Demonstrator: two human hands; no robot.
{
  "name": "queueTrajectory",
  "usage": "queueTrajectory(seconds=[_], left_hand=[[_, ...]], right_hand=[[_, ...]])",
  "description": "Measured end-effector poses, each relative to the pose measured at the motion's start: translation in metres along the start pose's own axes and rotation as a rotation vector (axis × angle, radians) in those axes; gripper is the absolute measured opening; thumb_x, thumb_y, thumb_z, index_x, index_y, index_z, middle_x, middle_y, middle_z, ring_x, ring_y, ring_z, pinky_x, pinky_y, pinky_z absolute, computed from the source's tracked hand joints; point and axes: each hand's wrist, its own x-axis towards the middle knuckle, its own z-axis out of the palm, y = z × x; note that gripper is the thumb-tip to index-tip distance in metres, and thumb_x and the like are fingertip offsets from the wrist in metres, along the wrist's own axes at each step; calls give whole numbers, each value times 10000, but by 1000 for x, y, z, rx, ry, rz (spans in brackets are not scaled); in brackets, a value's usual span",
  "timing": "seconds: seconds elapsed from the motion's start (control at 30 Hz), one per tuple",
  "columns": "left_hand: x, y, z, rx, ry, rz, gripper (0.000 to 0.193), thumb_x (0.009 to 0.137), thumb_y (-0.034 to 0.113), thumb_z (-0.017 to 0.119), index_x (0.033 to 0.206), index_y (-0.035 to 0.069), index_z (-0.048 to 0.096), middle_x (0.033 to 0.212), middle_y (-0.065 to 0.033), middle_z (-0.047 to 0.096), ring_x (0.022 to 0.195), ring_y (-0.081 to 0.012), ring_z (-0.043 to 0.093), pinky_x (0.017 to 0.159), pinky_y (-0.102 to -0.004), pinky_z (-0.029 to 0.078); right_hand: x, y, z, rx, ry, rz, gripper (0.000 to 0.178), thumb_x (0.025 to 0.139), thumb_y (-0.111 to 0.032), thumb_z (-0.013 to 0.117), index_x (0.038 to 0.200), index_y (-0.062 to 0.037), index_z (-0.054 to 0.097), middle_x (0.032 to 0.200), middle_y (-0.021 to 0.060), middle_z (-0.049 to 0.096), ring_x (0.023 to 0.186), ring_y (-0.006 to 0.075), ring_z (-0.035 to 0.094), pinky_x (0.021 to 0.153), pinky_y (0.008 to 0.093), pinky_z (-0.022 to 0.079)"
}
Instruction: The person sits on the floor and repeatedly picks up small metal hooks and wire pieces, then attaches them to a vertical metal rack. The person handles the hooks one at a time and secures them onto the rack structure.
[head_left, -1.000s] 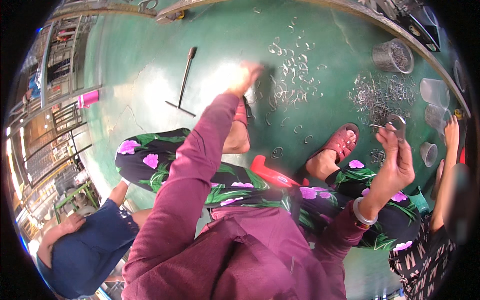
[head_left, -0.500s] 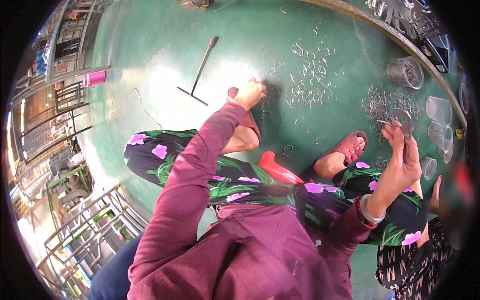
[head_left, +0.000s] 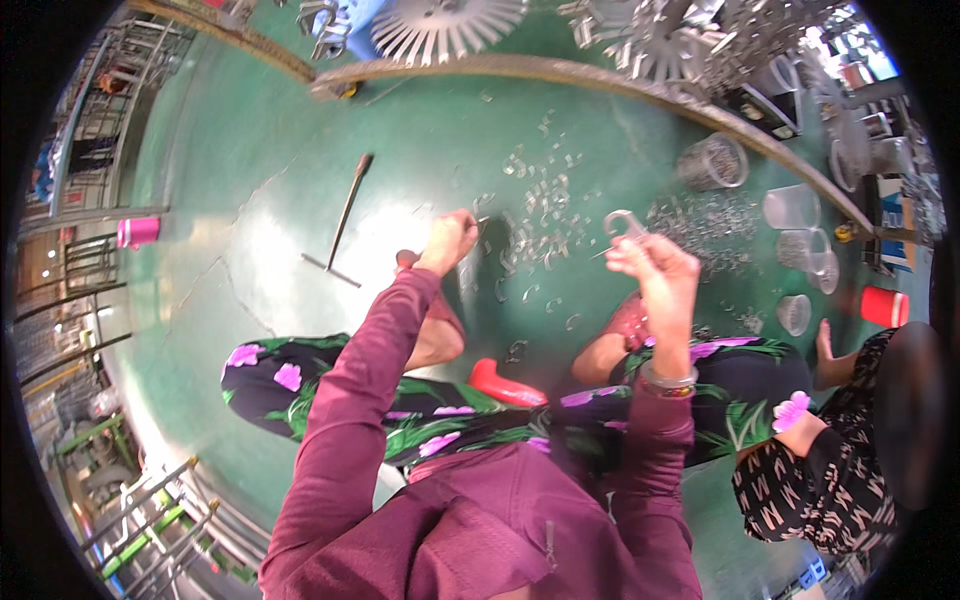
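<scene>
My left hand [head_left: 448,243] is closed, with the end of a small thin metal piece [head_left: 484,219] showing at its fingertips. Between the thumb and fingers of my right hand [head_left: 660,272] is a flat grey metal hook [head_left: 624,222], its curved end upward. A thin metal pin-like bit [head_left: 599,254] sticks out from the same fingertips. Many curved wire-like metal pieces [head_left: 545,215] lie scattered on the green floor between the hands. Beyond my right hand spreads a denser heap of small metal pieces [head_left: 705,228].
A T-shaped metal tool [head_left: 345,215] lies at left. Clear plastic tubs [head_left: 792,208] stand at right, near a larger tub of small parts [head_left: 712,162]. A curved rail [head_left: 540,68] crosses the far side. A red plastic object [head_left: 505,383] lies between my legs. Another person [head_left: 820,485] sits at right.
My view has tilted farther ahead, bringing the rail and stacked metal parts into sight. My right hand has come inward toward the scattered pieces, still with the metal hook.
</scene>
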Motion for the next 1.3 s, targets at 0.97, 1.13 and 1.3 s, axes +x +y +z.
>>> queueTrajectory(seconds=[0.97, 1.13, 1.3], left_hand=[[-21, 289, -125, -852, 2, 642, 135, 814, 132, 677, 884, 22, 644, 989, -71, 637, 943, -163, 576, 851, -320, 451], [-17, 290, -133, -1009, -172, 577, 137, 850, 130, 645, 915, 11, 628, 901, -63, 659, 857, -122, 605, 787, -282, 483], [-11, 297, -145, -982, -173, 638, 103, 845, 106, 647, 890, 15, 633, 904, -62, 663, 864, -123, 602, 790, -283, 489]], right_hand=[[-15, -104, 7, -828, 162, -597, 108, 792, -88, 655, 797, 11, 612, 724, 158, 585, 652, 304, 585, 580, 373, 443], [-16, -119, -4, -661, 120, -603, 187, 785, -68, 671, 942, 30, 647, 814, 129, 651, 682, 226, 644, 577, 306, 488], [5, -146, -18, -250, 248, -544, 200, 864, -77, 618, 1017, 50, 641, 835, 98, 659, 619, 107, 610, 503, 205, 466]])
